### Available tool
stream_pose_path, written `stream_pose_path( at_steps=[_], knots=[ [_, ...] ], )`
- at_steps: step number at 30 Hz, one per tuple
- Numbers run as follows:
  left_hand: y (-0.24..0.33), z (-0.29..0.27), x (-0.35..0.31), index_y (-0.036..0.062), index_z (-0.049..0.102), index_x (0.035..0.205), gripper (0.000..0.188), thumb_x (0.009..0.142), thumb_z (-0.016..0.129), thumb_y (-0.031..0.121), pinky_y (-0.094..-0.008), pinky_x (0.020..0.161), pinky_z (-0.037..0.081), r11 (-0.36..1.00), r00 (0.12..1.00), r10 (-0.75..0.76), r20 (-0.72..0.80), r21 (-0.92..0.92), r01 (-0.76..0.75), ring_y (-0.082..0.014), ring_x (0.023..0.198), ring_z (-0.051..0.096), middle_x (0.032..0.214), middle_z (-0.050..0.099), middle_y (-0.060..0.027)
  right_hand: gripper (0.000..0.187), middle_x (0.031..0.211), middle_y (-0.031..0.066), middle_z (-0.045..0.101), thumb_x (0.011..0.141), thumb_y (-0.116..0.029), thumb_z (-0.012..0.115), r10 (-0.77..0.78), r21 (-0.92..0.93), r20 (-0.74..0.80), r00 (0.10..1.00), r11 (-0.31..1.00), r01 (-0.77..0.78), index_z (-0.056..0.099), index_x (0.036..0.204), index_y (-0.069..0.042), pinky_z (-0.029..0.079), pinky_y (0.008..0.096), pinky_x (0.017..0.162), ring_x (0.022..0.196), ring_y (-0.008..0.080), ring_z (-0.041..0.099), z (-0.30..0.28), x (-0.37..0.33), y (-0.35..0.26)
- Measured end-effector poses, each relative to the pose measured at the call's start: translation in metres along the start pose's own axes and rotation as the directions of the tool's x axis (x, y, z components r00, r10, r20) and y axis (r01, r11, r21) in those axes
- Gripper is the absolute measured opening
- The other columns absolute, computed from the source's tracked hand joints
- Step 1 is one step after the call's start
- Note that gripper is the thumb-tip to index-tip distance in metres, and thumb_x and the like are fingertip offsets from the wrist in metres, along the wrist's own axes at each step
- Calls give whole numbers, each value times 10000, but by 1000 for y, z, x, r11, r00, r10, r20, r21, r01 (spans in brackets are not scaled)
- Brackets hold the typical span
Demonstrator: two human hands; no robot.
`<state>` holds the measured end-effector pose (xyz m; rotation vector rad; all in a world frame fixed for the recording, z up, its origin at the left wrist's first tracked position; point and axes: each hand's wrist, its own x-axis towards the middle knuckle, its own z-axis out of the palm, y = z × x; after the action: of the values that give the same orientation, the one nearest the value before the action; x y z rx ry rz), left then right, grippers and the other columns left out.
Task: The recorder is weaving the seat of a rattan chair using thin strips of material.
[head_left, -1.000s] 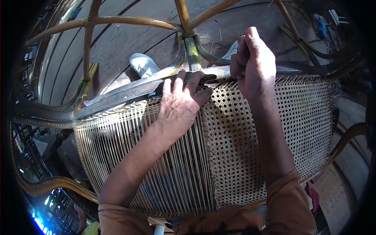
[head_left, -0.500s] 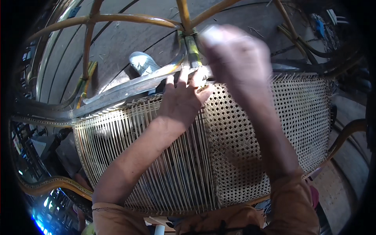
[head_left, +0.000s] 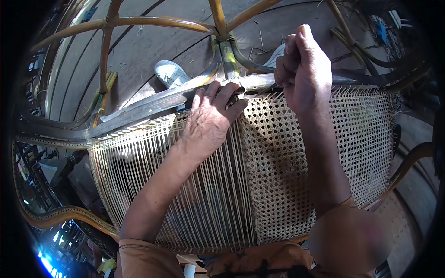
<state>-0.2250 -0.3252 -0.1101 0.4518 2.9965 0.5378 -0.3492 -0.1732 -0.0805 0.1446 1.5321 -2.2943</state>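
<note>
A bench-like rattan seat frame lies before me. Its right half carries finished woven cane (head_left: 278, 185) with small holes; the left half has only parallel cane strands (head_left: 185, 208) with gaps between. At the far frame rail (head_left: 153, 107), near the border of the two halves, my left hand (head_left: 208, 120) rests with its fingers apart, fingertips over the rail and thumb toward the woven edge. My right hand (head_left: 306, 76) is raised above the far right part of the rail, closed with the thumb uppermost. Whatever it may pinch is too thin or hidden to make out.
Curved rattan poles (head_left: 162, 21) arch beyond the rail, joined at a central post (head_left: 227, 58). A grey-white shoe (head_left: 170, 73) stands on the grey floor behind it, among scattered cane bits. Curved arms of the frame (head_left: 69, 217) flank the near left side.
My right hand, blurred and further left before, has shifted right and is now steady with the thumb up. My left hand's fingers have curled slightly and shifted a little left along the rail.
</note>
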Motion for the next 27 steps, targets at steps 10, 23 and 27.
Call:
stream_pose_path(
  at_steps=[10, 23, 27],
  knots=[
    [3, -3, 2, 151, 635, 1114, 372, 773, 593, 8, -483, 975, 392, 999, 998, -32, 51, 34, 31, -354, 1217, 419, 1286, 469, -106, 396, 502, -28, 282, 956, -385, 482, 14, -15, -16, 1000, 1000, -14, 465, 694, -88, 222, 249, 376, 379, 90, 270, 7, 4, 16],
    [-2, 5, -2, 134, 651, 1031, 293, 753, 569, 90, -467, 951, 386, 993, 1000, 13, 11, 117, -14, -324, 1153, 451, 1244, 485, -117, 355, 574, -10, 489, 882, -347, 605, 15, -332, 316, 949, 938, 96, 587, 721, -31, 377, 239, 482, 507, 68, 438, 22, 10, 0],
    [-2, 4, 3, 130, 650, 1017, 295, 736, 574, 84, -464, 931, 393, 996, 999, 19, 35, 88, -23, -315, 1136, 466, 1233, 494, -114, 365, 513, -35, 313, 923, -373, 551, -57, -89, 59, 997, 994, 62, 483, 707, -86, 241, 243, 388, 403, 81, 296, 8, 8, -20]
  ],
)
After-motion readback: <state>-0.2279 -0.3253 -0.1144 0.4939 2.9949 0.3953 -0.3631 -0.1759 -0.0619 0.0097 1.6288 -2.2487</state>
